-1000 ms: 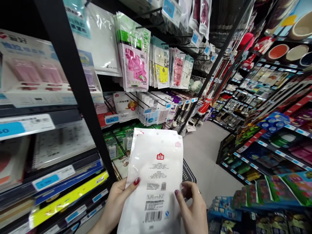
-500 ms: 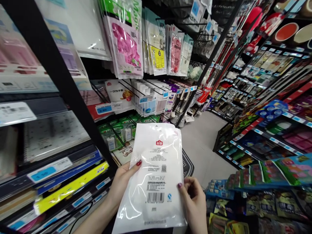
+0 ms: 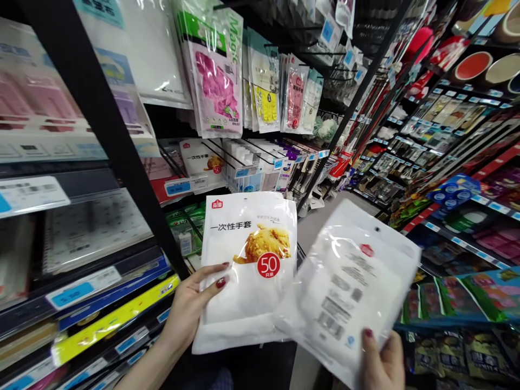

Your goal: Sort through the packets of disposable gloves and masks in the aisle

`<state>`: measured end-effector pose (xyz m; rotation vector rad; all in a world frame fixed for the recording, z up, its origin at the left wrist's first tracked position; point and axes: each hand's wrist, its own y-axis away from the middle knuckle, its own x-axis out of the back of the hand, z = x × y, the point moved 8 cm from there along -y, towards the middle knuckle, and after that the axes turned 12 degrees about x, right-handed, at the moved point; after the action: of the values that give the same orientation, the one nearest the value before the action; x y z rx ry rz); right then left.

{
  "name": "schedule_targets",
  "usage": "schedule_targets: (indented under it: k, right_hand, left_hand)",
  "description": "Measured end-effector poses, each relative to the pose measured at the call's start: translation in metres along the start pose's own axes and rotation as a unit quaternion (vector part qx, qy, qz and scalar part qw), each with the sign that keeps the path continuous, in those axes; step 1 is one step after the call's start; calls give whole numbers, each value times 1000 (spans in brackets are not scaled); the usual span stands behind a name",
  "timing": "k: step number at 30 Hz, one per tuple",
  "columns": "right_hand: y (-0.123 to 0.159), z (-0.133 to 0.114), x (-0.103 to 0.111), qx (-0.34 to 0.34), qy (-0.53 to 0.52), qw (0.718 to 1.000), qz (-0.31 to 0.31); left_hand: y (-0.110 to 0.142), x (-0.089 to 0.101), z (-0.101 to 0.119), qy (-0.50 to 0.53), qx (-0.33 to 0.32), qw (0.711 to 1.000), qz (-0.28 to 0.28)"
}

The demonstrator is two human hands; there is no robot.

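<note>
My left hand (image 3: 194, 307) grips the left edge of a white packet of disposable gloves (image 3: 227, 303), front side toward me, with a fried chicken picture and a red circle reading 50. A second white glove packet (image 3: 365, 281) is in my right hand (image 3: 382, 360), pinched at its lower right corner between thumb and fingers. Its back faces me, tilted, showing small print and a blurred barcode. The lower left of this packet overlaps the front packet's right edge. Similar glove packets (image 3: 201, 157) hang on the rack just beyond.
Packs of pink gloves (image 3: 217, 81) and yellow gloves (image 3: 266, 103) hang above. A black rack post (image 3: 101, 103) slants on the left beside shelves of notebooks (image 3: 95, 227). Snack bags (image 3: 447, 346) fill the lower right, and a grey aisle floor (image 3: 325, 214) runs behind.
The single packet view has become two packets held apart. My right hand has moved right with the back-facing one, uncovering the front-facing one in my left hand.
</note>
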<state>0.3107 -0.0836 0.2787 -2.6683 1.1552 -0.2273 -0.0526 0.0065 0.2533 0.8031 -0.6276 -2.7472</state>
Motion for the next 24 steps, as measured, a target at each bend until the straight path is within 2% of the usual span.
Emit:
schedule_targets:
  k: [3, 5, 6, 8, 11, 13, 15, 20, 24]
  right_hand:
    - [-20, 1, 52, 39, 76, 989, 123]
    - [-22, 3, 66, 38, 111, 979, 165]
    - [-20, 7, 63, 25, 111, 981, 155]
    - [-10, 15, 38, -9, 69, 993, 90]
    - [17, 19, -17, -43, -28, 998, -20]
    - [35, 15, -47, -40, -74, 994, -67]
    - [50, 8, -69, -28, -114, 988, -97]
    - [75, -10, -99, -22, -187, 969, -161]
    - [83, -9, -96, -34, -139, 978, -148]
  left_hand:
    - [1, 8, 8, 28, -9, 999, 20]
    - [4, 8, 8, 45, -7, 999, 12]
    - [5, 6, 6, 49, -5, 999, 1]
    - [7, 2, 1, 35, -5, 999, -23]
    - [8, -3, -6, -33, -25, 998, -40]
    - [10, -6, -8, -85, -55, 994, -43]
    - [13, -10, -8, -134, -81, 987, -42]
    - [23, -14, -9, -195, -111, 974, -23]
    - [22, -12, -15, -202, -102, 973, -34]
